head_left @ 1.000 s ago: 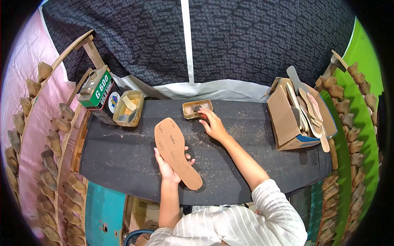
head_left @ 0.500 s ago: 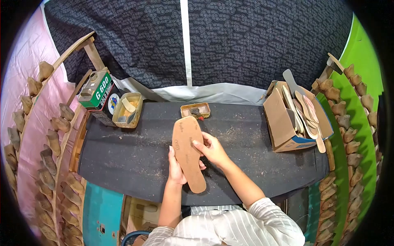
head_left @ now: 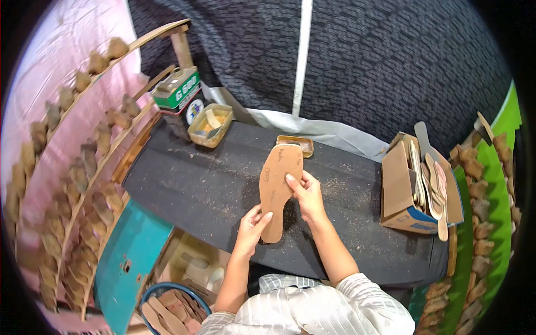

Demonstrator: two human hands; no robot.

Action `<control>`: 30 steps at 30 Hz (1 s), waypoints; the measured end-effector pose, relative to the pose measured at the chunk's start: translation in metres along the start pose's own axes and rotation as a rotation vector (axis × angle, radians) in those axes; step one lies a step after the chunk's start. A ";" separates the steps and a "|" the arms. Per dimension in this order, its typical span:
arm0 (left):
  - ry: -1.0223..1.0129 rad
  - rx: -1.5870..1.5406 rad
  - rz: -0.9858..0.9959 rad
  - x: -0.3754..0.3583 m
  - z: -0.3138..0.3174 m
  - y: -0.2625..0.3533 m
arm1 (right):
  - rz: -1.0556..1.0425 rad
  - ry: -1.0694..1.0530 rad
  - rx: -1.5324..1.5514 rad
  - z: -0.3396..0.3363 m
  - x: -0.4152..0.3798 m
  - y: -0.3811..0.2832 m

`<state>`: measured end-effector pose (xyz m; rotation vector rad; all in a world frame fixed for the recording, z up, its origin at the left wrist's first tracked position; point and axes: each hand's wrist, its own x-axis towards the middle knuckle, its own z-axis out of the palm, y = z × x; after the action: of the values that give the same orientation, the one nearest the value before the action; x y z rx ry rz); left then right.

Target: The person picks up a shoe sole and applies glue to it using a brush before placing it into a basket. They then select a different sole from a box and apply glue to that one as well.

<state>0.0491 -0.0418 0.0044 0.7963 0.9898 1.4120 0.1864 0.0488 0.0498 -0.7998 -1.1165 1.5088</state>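
A flat brown shoe insole [head_left: 276, 187] with handwritten marks is held up over the black-covered table, its wide toe end pointing away from me. My left hand [head_left: 251, 230] grips the narrow heel end, thumb on the upper face. On the insole's right edge, near the forefoot, my right hand [head_left: 308, 196] is closed with its thumb across the face; its other fingers are partly hidden behind. Just beyond the toe end sits a small shallow box [head_left: 306, 146], partly covered by the insole.
A G 600 can [head_left: 177, 97] and a plastic tub [head_left: 209, 139] with a spatula-like piece stand back left. At right, a cardboard box [head_left: 405, 198] holds several sole-shaped pieces. Racks of shoe lasts [head_left: 89, 167] flank both sides. A blue-rimmed basket [head_left: 204, 304] of cut pieces sits below left.
My left hand has shifted from the insole's left edge down to its heel end. My right hand still holds the right edge. The view has turned left, bringing the basket into sight.
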 end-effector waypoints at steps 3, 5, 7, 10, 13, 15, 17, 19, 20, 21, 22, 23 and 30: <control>0.100 -0.001 0.027 -0.026 0.007 -0.005 | 0.020 -0.037 0.010 0.005 -0.016 -0.006; 0.165 0.010 0.031 -0.047 0.015 -0.006 | 0.021 -0.089 0.018 0.005 -0.028 -0.004; 0.223 0.023 0.029 -0.069 0.020 -0.010 | 0.021 -0.131 0.029 0.006 -0.043 -0.002; 0.331 -0.014 0.056 -0.104 0.028 -0.027 | 0.031 -0.211 0.030 0.005 -0.071 0.004; 0.457 -0.022 0.099 -0.146 0.036 -0.043 | 0.050 -0.293 -0.002 0.008 -0.102 0.015; 0.510 -0.054 0.143 -0.174 0.038 -0.055 | 0.108 -0.358 0.027 0.014 -0.122 0.022; 0.594 -0.068 0.147 -0.204 0.035 -0.062 | 0.169 -0.416 0.048 0.026 -0.144 0.027; 0.696 -0.032 0.182 -0.231 0.030 -0.067 | 0.236 -0.448 0.079 0.041 -0.164 0.030; 0.730 -0.036 0.194 -0.244 0.026 -0.068 | 0.241 -0.471 0.103 0.051 -0.174 0.029; 0.764 -0.052 0.199 -0.257 0.022 -0.068 | 0.256 -0.503 0.105 0.059 -0.181 0.031; 0.796 -0.069 0.203 -0.270 0.020 -0.069 | 0.259 -0.540 0.107 0.067 -0.188 0.035; 0.827 -0.074 0.214 -0.282 0.019 -0.068 | 0.263 -0.574 0.110 0.074 -0.195 0.039; 0.995 -0.062 0.310 -0.355 -0.008 -0.071 | 0.366 -0.745 0.094 0.126 -0.254 0.058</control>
<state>0.1034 -0.3973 -0.0347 0.1492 1.5887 2.1661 0.1095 -0.2286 0.0215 -0.3783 -1.4644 2.2522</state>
